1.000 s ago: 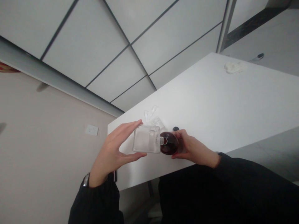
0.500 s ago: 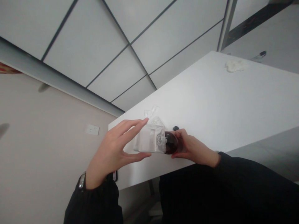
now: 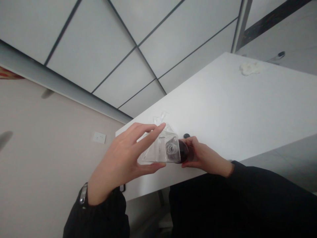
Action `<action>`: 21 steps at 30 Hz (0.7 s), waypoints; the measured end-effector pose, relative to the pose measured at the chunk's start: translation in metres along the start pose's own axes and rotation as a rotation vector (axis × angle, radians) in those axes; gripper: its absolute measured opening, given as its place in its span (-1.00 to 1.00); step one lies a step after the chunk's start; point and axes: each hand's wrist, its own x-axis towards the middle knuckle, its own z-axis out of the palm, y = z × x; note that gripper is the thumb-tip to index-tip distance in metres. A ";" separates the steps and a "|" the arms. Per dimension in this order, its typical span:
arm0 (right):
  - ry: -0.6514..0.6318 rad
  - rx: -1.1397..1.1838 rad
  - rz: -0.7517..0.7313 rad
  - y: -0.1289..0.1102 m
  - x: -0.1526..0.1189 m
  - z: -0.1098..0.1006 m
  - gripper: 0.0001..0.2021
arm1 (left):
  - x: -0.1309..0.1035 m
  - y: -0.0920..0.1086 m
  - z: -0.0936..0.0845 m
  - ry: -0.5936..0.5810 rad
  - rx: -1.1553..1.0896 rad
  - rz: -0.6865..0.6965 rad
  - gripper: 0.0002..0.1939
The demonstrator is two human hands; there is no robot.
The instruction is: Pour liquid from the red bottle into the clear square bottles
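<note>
My left hand (image 3: 130, 155) grips a clear, box-shaped plastic piece (image 3: 160, 149), fingers along the top and thumb underneath. A ringed round shape shows at its right end; I cannot tell whether it belongs to the plastic or lies behind it. My right hand (image 3: 201, 155) is closed round a dark reddish-brown, rounded container (image 3: 183, 152), which looks glossy. The plastic's right end meets and partly overlaps this container. Beside my right fingertips, a small black round piece (image 3: 186, 136) lies on the table. More crumpled clear plastic (image 3: 160, 117) shows just behind my left fingers.
The white table (image 3: 213, 105) runs off to the right. A whitish crumpled item (image 3: 249, 68) lies near its far edge, and a dark-tipped object (image 3: 281, 55) is beyond. Panelled doors (image 3: 119, 59) stand behind; a wall socket (image 3: 99, 137) is at left.
My left hand has moved right with the clear plastic, which now covers more of the dark container. My right hand has stayed nearly in place.
</note>
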 end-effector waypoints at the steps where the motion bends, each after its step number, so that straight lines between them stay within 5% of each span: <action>1: -0.003 0.001 0.000 0.000 0.000 0.000 -0.32 | 0.001 0.001 0.000 -0.003 0.003 0.005 -0.23; 21: 0.018 -0.004 -0.037 0.003 0.000 0.001 -0.30 | 0.021 0.012 -0.006 -0.044 0.111 0.084 -0.20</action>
